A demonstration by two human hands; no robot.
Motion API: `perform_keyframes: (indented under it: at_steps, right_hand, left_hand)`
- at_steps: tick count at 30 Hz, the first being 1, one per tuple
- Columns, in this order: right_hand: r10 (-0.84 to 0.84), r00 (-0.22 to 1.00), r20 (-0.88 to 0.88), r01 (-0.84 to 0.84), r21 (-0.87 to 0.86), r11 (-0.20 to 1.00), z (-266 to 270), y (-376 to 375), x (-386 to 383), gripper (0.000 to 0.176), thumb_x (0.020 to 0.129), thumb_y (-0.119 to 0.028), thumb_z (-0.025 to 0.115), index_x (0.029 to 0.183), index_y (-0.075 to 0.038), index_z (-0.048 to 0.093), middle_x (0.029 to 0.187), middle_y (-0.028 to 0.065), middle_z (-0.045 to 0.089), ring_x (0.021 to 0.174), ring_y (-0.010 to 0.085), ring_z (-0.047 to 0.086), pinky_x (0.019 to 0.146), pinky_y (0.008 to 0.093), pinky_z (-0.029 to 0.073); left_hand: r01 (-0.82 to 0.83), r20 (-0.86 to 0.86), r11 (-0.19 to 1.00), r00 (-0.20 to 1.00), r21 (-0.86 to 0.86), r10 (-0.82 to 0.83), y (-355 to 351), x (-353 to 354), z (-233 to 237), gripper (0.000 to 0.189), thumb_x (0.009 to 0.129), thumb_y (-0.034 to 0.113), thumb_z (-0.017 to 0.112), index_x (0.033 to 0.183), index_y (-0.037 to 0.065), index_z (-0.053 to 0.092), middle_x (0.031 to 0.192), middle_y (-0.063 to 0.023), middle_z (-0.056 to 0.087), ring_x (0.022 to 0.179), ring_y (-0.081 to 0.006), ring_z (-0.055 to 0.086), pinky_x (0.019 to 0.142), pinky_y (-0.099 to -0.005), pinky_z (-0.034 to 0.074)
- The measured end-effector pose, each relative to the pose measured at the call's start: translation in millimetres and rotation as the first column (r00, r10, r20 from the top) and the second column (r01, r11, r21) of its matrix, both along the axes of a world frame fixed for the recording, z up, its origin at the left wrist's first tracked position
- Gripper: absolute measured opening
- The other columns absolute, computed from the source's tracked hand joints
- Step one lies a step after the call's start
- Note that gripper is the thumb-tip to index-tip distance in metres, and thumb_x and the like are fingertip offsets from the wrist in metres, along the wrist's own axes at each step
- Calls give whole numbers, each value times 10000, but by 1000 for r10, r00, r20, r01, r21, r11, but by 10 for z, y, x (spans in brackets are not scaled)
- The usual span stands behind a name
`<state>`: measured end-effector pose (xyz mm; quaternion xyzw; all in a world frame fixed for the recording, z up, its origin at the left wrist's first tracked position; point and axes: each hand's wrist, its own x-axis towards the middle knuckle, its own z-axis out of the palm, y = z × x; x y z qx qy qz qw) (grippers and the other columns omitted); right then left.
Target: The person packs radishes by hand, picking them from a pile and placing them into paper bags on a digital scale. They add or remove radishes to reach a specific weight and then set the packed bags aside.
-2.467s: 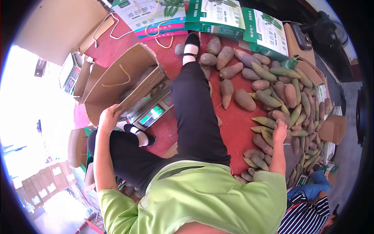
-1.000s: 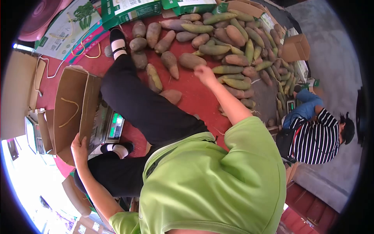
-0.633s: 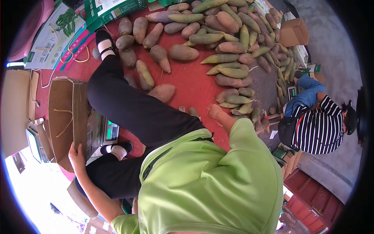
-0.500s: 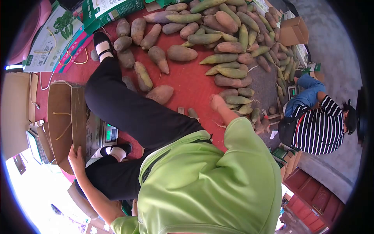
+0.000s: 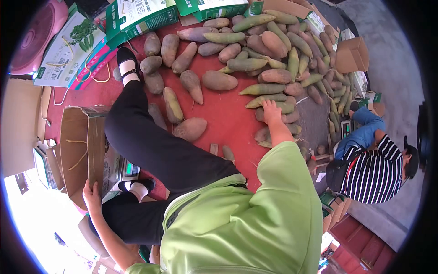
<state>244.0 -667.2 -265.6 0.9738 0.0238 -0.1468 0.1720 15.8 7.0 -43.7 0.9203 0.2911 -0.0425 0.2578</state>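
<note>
My left hand grips the near edge of an open brown cardboard box, with the thumb on one side of its wall. Over the near end of the radish pile, my right hand has its fingers spread on a green radish. More radishes lie under and beside that hand, and its palm side is hidden. Closer to my leg, a reddish-brown radish and a greenish one lie on the red floor covering.
A digital scale stands beside the box. Printed green-and-white cartons and a pink fan-like object are at the far left. On the right, another person in a striped top bends near a second scale.
My right hand has moved away from my body and slightly right, from above the red floor covering onto the radishes, and its fingers have spread. My left hand keeps its hold on the box.
</note>
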Motion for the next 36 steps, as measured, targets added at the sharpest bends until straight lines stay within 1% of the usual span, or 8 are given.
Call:
perform_keyframes:
  at_steps: [2, 6, 15, 19, 20, 24, 27, 36]
  right_hand:
    - [-59, 942, -329, 16, -132, 991, 187, 79, 81, 538, 842, -123, 548, 1354, -206, 406, 1280, 21, 458, 1188, 226, 452, 901, 434, 441]
    - [11, 939, -342, -62, -139, 988, 274, 185, 62, 263, 866, -198, 534, 1120, -198, 606, 1161, 17, 496, 1117, 213, 477, 863, 407, 448]
    - [-31, 981, -193, 26, -26, 999, 320, 155, -7, 249, 838, -149, 566, 1083, -176, 603, 1101, 51, 526, 1082, 235, 500, 836, 417, 472]
    - [-120, 993, 11, 113, 274, 955, 386, 253, 53, 401, 725, -147, 707, 1105, -108, 585, 1105, 109, 531, 1056, 317, 505, 864, 433, 466]
    - [-130, 987, 92, 85, 383, 920, 359, 260, 106, 446, 697, -143, 737, 1110, -83, 582, 1103, 131, 537, 1039, 344, 513, 873, 439, 462]
    - [-167, 968, 189, 11, 630, 776, 338, 460, 314, 435, 719, -140, 721, 1116, -40, 575, 1081, 184, 562, 1021, 377, 532, 908, 439, 433]
    - [-238, 967, 86, 34, 887, 461, 351, 639, 506, 425, 742, -69, 704, 1141, -18, 565, 1086, 155, 565, 1025, 302, 551, 917, 364, 427]
    - [52, 993, 105, -89, 966, -244, 2264, 2750, 909, 417, 859, -50, 616, 1258, -13, 500, 1168, 75, 560, 1073, 142, 526, 948, 287, 407]
  left_hand:
    - [-35, 1, 999, 999, -14, 35, 40, -22, -33, 187, 886, 83, 557, 1037, -21, 592, 788, -157, 622, 719, -247, 591, 697, -333, 459]
    - [-1, 22, 1000, 1000, -20, 2, 13, -16, -6, 182, 880, 79, 565, 1034, -12, 593, 795, -145, 626, 731, -218, 596, 696, -326, 458]
    - [4, -13, 1000, 1000, -8, -4, -38, 45, 69, 220, 865, 73, 572, 1073, 6, 600, 832, -140, 644, 778, -211, 614, 728, -322, 470]
    - [31, -7, 977, 1000, 212, -30, 101, -85, -104, 279, 851, 95, 585, 1109, -11, 597, 916, -188, 664, 877, -297, 648, 790, -365, 484]
    - [16, -38, 996, 999, 89, -12, 55, -13, -18, 311, 839, 112, 602, 1119, -23, 593, 950, -211, 660, 910, -346, 639, 808, -386, 483]
    - [37, 0, 989, 999, 145, -37, -36, -1, 58, 300, 834, 140, 614, 1103, 7, 605, 967, -230, 643, 929, -370, 621, 803, -398, 477]
    - [13, -38, 996, 999, 89, -10, -140, 87, 223, 251, 819, 148, 603, 1052, 58, 623, 925, -202, 642, 909, -377, 604, 780, -420, 473]
    - [20, -10, 1000, 1000, 24, -20, -55, 40, 161, 265, 817, 158, 600, 1065, 69, 622, 921, -200, 640, 918, -382, 596, 788, -425, 472]
